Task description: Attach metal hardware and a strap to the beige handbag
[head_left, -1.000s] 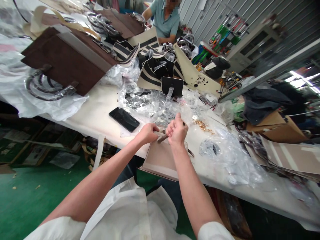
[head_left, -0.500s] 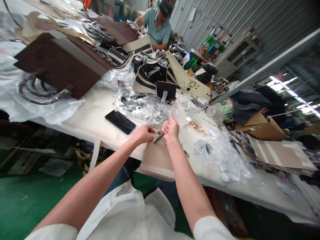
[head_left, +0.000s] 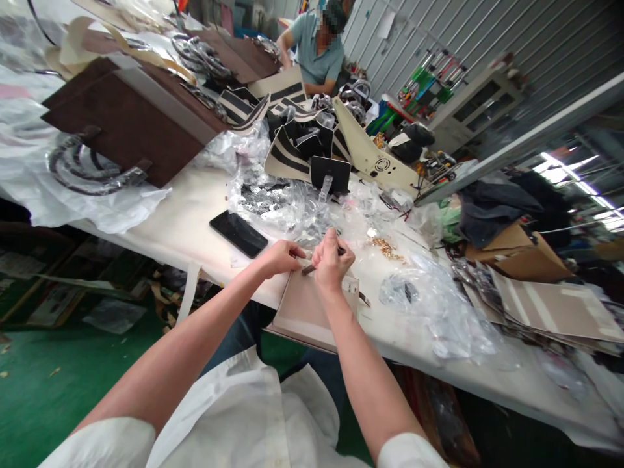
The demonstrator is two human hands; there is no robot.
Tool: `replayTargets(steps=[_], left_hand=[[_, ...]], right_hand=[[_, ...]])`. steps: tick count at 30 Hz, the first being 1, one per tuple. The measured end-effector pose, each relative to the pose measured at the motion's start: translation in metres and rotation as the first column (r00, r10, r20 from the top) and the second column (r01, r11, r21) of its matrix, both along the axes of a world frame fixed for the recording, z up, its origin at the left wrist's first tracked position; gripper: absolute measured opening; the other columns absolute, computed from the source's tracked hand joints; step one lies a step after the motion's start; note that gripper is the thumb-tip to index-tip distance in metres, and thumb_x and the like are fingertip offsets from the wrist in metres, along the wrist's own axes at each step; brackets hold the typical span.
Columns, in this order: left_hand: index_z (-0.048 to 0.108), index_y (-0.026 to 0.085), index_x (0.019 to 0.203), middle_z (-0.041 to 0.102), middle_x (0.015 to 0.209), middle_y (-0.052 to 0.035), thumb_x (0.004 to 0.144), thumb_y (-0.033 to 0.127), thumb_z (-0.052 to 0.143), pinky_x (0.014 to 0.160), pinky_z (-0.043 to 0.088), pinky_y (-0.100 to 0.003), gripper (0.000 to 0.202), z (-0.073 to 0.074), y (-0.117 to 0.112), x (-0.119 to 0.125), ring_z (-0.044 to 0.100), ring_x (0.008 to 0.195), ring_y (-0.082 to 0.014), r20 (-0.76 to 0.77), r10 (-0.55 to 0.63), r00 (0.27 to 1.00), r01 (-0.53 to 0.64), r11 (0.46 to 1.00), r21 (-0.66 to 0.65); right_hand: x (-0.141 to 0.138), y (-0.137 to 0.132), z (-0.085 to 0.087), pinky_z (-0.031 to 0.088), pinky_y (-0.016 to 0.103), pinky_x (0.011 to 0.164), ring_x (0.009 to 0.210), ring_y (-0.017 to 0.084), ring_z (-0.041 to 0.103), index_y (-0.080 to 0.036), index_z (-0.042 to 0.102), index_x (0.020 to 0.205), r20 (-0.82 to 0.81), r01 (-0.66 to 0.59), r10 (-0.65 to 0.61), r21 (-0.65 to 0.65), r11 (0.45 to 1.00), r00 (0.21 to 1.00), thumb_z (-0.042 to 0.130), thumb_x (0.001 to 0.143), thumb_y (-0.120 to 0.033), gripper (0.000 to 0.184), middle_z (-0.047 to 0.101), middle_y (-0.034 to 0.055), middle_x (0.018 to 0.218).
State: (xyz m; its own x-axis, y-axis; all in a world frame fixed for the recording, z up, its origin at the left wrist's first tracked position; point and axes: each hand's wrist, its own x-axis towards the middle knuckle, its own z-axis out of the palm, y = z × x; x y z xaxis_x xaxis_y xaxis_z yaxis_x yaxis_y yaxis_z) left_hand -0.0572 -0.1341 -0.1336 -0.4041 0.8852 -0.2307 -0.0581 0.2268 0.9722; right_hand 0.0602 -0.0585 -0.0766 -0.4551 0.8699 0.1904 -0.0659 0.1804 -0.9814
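Note:
A flat beige bag panel [head_left: 305,312] lies at the table's front edge, partly overhanging it. My left hand [head_left: 283,257] is at the panel's far edge, fingertips pinched on it. Just to its right, my right hand [head_left: 332,260] is closed around a slim dark tool [head_left: 307,270] whose exact kind I cannot make out; one end points down to the panel by my left fingers. Small slots and a short dark strap [head_left: 363,299] show at the panel's right side. A black phone [head_left: 238,234] rests to the left of my hands.
Crumpled clear plastic [head_left: 287,211] with metal pieces lies beyond my hands. Gold-coloured hardware [head_left: 385,247] and a plastic bag [head_left: 439,312] are to the right. Brown bag parts [head_left: 131,123] lie left, stacked beige panels [head_left: 550,302] far right. A co-worker [head_left: 316,55] sits opposite.
My right hand has turned and its grip has shifted, so the tool's dark end now shows beside the thumb. My left hand keeps its place on the panel. The view has swung slightly left.

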Motion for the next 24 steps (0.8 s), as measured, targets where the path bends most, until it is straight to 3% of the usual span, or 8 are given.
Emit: replayTargets(steps=[6, 14, 18, 24], left_hand=[[0.083, 0.016, 0.093, 0.068, 0.071, 0.0029, 0.061, 0.006, 0.078, 0.062, 0.04, -0.026, 0.034, 0.008, 0.002, 0.005, 0.057, 0.068, -0.0159, -0.041, 0.041, 0.998, -0.043, 0.997, -0.061], [0.085, 0.016, 0.098, 0.072, 0.076, 0.0009, 0.059, 0.008, 0.078, 0.061, 0.039, -0.026, 0.04, 0.001, 0.004, 0.008, 0.06, 0.071, -0.0172, -0.067, 0.063, 0.996, -0.067, 0.995, -0.069], [0.085, 0.016, 0.092, 0.071, 0.072, 0.001, 0.059, 0.008, 0.079, 0.06, 0.041, -0.027, 0.035, -0.001, 0.007, 0.007, 0.059, 0.069, -0.0168, -0.027, 0.058, 0.998, -0.059, 0.996, -0.067], [0.083, 0.017, 0.088, 0.073, 0.073, -0.0002, 0.06, 0.006, 0.077, 0.056, 0.039, -0.027, 0.032, -0.003, 0.009, 0.003, 0.059, 0.065, -0.017, 0.01, 0.048, 0.999, -0.048, 0.997, -0.066]], right_hand=[[-0.017, 0.047, 0.018, 0.021, 0.025, 0.033, 0.037, 0.009, 0.027, -0.028, 0.029, 0.06, -0.143, 0.082, -0.11, -0.188, 0.979, 0.984, 0.076, 0.093, -0.082, 0.078, 0.025, -0.0099, 0.047], [-0.033, 0.055, 0.005, 0.018, 0.024, 0.032, 0.037, 0.007, 0.026, -0.027, 0.028, 0.058, -0.083, 0.05, -0.08, -0.311, 0.949, 0.993, 0.084, 0.087, -0.078, 0.081, 0.024, -0.0102, 0.047], [-0.036, 0.046, 0.005, 0.02, 0.025, 0.032, 0.037, 0.008, 0.029, -0.027, 0.032, 0.058, -0.028, 0.025, -0.033, -0.245, 0.969, 0.999, 0.083, 0.089, -0.079, 0.079, 0.028, -0.0094, 0.047], [-0.017, 0.009, -0.005, 0.031, 0.028, 0.037, 0.039, 0.011, 0.039, -0.028, 0.041, 0.061, -0.007, 0.096, -0.096, 0.058, 0.994, 0.995, 0.069, 0.103, -0.075, 0.069, 0.039, -0.0059, 0.049]])
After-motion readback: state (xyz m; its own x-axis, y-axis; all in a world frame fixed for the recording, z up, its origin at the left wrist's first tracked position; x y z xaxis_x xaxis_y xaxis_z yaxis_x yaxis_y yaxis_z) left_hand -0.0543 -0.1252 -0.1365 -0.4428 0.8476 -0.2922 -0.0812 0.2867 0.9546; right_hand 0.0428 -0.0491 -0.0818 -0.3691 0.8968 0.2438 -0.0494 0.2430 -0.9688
